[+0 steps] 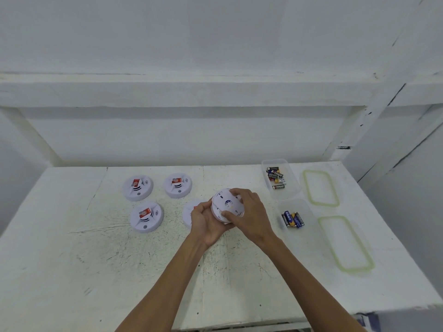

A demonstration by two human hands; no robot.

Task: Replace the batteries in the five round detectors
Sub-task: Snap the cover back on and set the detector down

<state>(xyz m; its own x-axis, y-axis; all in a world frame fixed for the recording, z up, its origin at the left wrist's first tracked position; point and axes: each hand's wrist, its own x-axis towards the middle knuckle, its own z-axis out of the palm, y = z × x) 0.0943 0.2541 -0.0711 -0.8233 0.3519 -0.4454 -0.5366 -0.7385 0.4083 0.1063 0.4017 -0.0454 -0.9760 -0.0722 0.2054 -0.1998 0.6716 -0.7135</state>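
A white round detector (226, 206) is held above the table with its back side facing me. My left hand (206, 224) cups it from below and the left. My right hand (249, 215) grips its right edge, fingers over the back. Three more detectors lie face up with red labels: one at the back left (137, 188), one at the back middle (177, 185), one at the front left (146, 216). Another detector (191, 210) lies mostly hidden behind my left hand. A clear box of black batteries (275, 177) and a clear box of blue batteries (293, 219) stand to the right.
Two clear lids with green seals lie at the right, one at the back (321, 188) and one nearer (346, 244). The white table (96, 259) ends at a wall ledge behind and drops off at the right and front edges.
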